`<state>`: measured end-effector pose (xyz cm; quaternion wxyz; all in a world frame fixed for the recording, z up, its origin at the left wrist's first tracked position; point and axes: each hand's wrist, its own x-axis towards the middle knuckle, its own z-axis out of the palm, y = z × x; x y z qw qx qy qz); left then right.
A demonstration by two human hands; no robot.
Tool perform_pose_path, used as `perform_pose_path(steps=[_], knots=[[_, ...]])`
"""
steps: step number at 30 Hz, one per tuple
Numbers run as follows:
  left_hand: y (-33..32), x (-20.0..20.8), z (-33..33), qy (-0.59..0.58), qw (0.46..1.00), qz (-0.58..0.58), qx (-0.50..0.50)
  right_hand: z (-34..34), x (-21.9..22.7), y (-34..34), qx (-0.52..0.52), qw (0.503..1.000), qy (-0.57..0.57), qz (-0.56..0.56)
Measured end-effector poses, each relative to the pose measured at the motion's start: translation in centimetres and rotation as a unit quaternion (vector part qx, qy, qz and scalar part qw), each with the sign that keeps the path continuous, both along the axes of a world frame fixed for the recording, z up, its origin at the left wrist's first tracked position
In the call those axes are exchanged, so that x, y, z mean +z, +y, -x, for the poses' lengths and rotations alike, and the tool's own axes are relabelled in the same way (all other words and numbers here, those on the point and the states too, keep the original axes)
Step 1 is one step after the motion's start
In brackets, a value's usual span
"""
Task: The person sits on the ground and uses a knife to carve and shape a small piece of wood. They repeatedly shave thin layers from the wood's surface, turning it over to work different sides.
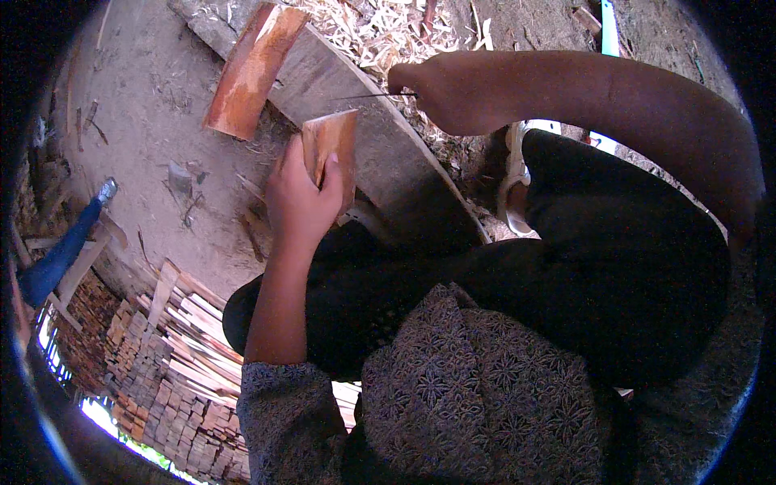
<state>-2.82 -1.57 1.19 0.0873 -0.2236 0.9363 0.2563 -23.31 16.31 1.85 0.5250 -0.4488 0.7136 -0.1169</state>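
Plank of long, weathered grey wood (396, 149) runs diagonally in front of the person, the landmark here; pale curled wood shavings (380, 32) heap along its right side. Curved reddish-brown wooden slab (257, 73) overhangs the plank's left edge, apparently laid there within easy reach. Over the plank's middle, the left hand (301, 194) holds a flat-faced brown wooden block (344, 145) upright, seemingly to steady it while leaving its top free; this grip is opened to the block's width, thumb against one face. Above the plank's right edge, the right hand (432, 90) appears closed round a thin dark blade (368, 96) pointing toward the block; its handle is hidden, so tightness cannot be told.
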Motion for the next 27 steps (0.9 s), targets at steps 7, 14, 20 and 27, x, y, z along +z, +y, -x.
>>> perform_pose_path(steps=[7,14,20,27], knots=[[0.9,0.5,1.7,-0.071,0.994,-0.080,0.037,-0.1,-2.3,0.9,0.107,0.994,-0.026,0.013],[2.2,1.3,3.1,-0.170,0.983,-0.065,-0.004,0.9,-0.4,0.8,-0.008,0.998,-0.046,-0.047],[3.8,2.5,3.6,-0.299,0.953,-0.026,-0.047,2.3,-1.4,2.1,0.074,0.995,-0.049,0.045],[4.5,1.2,3.2,-0.280,0.958,-0.028,-0.049,1.7,1.3,1.2,-0.016,0.991,-0.126,-0.033]])
